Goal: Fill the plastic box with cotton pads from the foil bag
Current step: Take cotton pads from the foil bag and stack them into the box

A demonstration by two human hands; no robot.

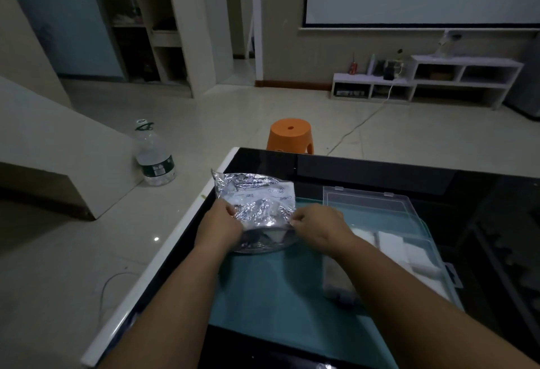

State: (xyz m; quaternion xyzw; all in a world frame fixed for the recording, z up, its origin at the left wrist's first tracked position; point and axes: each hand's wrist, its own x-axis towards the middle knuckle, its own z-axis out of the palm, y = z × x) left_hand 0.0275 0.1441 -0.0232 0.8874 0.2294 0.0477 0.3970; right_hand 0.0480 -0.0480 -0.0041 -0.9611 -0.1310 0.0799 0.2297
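Reaching forward from the near edge of the table (163, 254), both bare forearms converge on the foil bag (257, 196) in the head view. The left hand (217, 229) has its fingers curled and pinches the bag's near left rim. The right hand (318, 229) pinches the near right rim between thumb and forefinger, its knuckles turned up. Between the two hands the bag's near end gapes, dark inside.

The crumpled bag lies toward the far left corner of the table, its near part on a teal mat (277, 289) and its far end on the dark glass. The left hand is close to the table's white left edge, with only a narrow strip of glass between them.

Just right of the bag stands the clear plastic box (380, 213) on the mat, with white cotton pads (409, 251) in its right part. The right forearm crosses above the box's near left corner.

Bare mat lies between the forearms toward the near edge. Beyond the far edge an orange stool (290, 134) stands, and a water bottle (155, 155) stands on the floor (87, 251) left of the table.
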